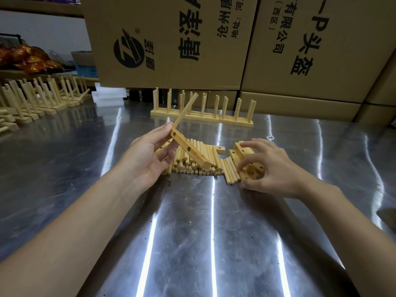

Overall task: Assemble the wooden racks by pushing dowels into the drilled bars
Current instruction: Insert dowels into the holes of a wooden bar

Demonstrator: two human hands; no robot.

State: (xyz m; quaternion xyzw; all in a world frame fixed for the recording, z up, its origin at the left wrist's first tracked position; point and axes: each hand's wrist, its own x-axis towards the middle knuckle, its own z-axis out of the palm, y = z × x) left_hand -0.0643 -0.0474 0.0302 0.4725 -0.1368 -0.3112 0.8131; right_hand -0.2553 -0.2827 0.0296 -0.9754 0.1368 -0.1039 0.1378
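My left hand (147, 154) grips the upper end of a drilled wooden bar (190, 152), tilted above the table, with one dowel (186, 110) standing out of its top hole. The bar's lower end rests over a pile of loose dowels (198, 162) lying side by side on the steel table (192, 232). My right hand (269, 168) hovers with curled fingers over a small heap of drilled bars (246, 159) and touches them with the fingertips. A few more dowels (230, 171) lie just left of that heap.
Finished racks (202, 113) stand at the back of the table in front of large cardboard boxes (171, 39). Several more finished racks (40, 97) stand at the far left, beside white foam pieces (109, 96).
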